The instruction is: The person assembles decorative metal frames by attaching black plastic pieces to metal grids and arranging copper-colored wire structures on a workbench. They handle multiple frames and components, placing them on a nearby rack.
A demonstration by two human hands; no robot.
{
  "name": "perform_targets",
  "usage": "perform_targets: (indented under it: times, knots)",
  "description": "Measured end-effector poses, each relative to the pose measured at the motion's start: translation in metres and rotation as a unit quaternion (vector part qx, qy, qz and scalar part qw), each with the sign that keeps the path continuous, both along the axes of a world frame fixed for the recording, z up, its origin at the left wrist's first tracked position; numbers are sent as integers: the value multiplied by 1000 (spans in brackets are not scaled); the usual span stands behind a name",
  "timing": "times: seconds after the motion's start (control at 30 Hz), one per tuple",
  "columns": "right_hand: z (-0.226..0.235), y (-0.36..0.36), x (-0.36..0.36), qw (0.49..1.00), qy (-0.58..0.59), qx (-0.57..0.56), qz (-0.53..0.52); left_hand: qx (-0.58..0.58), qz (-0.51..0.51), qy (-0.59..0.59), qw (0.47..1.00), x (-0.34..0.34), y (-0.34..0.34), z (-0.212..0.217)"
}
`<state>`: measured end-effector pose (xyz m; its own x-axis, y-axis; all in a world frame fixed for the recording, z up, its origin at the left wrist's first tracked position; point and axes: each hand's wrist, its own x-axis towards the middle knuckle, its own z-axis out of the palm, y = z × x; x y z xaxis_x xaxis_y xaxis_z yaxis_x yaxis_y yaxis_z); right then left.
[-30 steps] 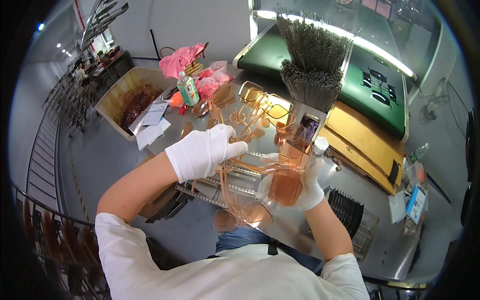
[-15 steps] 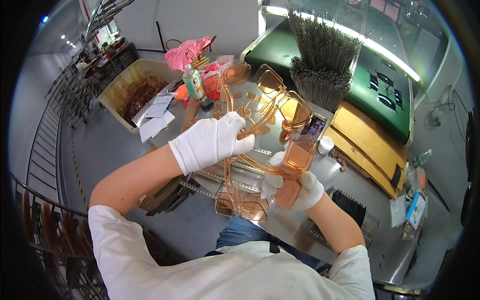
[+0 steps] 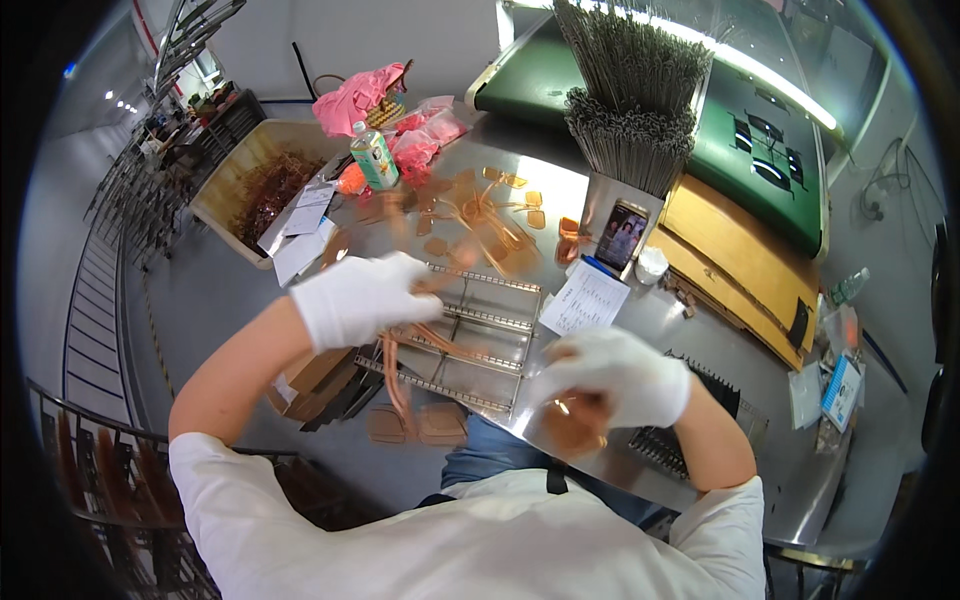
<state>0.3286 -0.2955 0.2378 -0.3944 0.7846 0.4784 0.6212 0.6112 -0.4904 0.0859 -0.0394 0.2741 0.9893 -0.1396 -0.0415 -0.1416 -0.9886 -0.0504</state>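
My left hand [image 3: 365, 298], in a white glove, is closed round a branched amber plastic runner [image 3: 396, 385]. Tinted lenses [image 3: 441, 425] hang from the runner's lower end, toward my lap; its upper part is smeared by motion. My right hand [image 3: 625, 378], gloved too, has its fingers curled round a blurred amber lens piece [image 3: 572, 428] near the table's front edge. How many pieces it holds I cannot tell. Between the hands lies a slotted metal rack [image 3: 487, 343]. More amber lens runners [image 3: 490, 215] are spread on the steel table behind it.
A tall bundle of thin grey rods [image 3: 640, 130] stands before a green conveyor belt [image 3: 765, 180]. Nearby are a phone [image 3: 622, 235], a written sheet [image 3: 585, 298] and yellow cardboard [image 3: 735, 275]. A bottle [image 3: 374, 160] and a bin of amber scraps [image 3: 225, 185] are at left.
My hands have moved apart: the left one left and down with the runner, the right one slightly right with a lens piece. The sheet and the rack now show more fully.
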Motion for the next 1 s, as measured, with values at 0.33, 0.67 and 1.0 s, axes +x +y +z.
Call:
perform_targets:
  times: [0.33, 0.67, 1.0]
  knots:
    - [5, 20, 17, 981, -131, 118, -77, -889, -213, -132, 382, -40, 37, -45]
    - [-13, 69, -39, 941, -302, 148, -47, -960, -125, -102, 230, -4, -10, -72]
    - [-64, 64, -63, 903, -396, -4, -163, -940, 169, -254, 153, -27, 8, -103]
